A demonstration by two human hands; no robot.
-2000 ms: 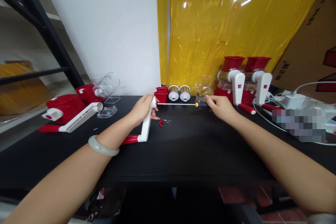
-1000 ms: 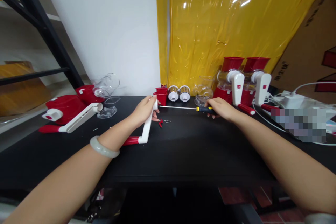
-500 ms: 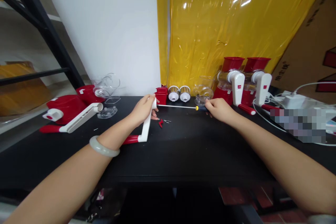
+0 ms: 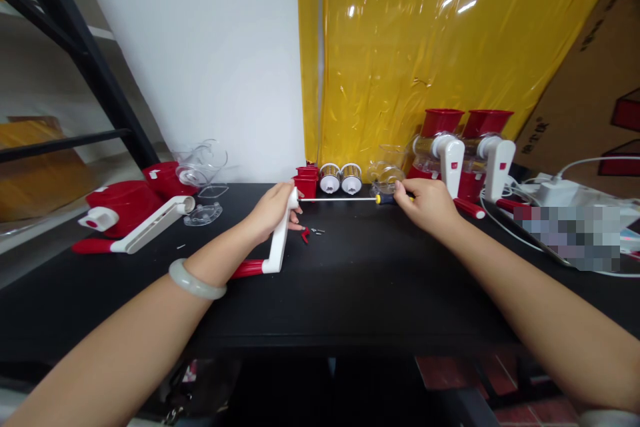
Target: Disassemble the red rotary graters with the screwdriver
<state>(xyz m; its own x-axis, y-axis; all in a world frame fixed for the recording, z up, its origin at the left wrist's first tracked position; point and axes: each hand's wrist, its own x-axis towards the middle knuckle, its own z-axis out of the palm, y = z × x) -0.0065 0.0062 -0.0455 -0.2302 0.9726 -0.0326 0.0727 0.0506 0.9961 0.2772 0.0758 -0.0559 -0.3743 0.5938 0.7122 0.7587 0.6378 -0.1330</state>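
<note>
My left hand (image 4: pixel 274 209) is closed around the upper end of a white crank handle (image 4: pixel 279 240), whose red grip (image 4: pixel 249 268) points down and left. My right hand (image 4: pixel 425 203) grips the dark blue and yellow handle of a screwdriver (image 4: pixel 340 199). The screwdriver lies level, and its long shaft meets the white end of the crank; the tip itself is hidden there. Below my left fingers, a small red plastic piece (image 4: pixel 305 235) and several tiny metal pieces (image 4: pixel 317 232), perhaps screws, lie on the black table (image 4: pixel 350 300).
Red bases (image 4: pixel 125 207), another white crank arm (image 4: pixel 155 225) and clear plastic parts (image 4: pixel 203 167) lie at left. Two grater drums (image 4: pixel 341 179) and red parts (image 4: pixel 306 180) stand at the back. Two assembled rotary graters (image 4: pixel 453 160) and white cables (image 4: pixel 555 190) occupy the right.
My right hand has shifted slightly right and up and turned, its grip on the screwdriver handle now different. The left hand and crank stay nearly in place.
</note>
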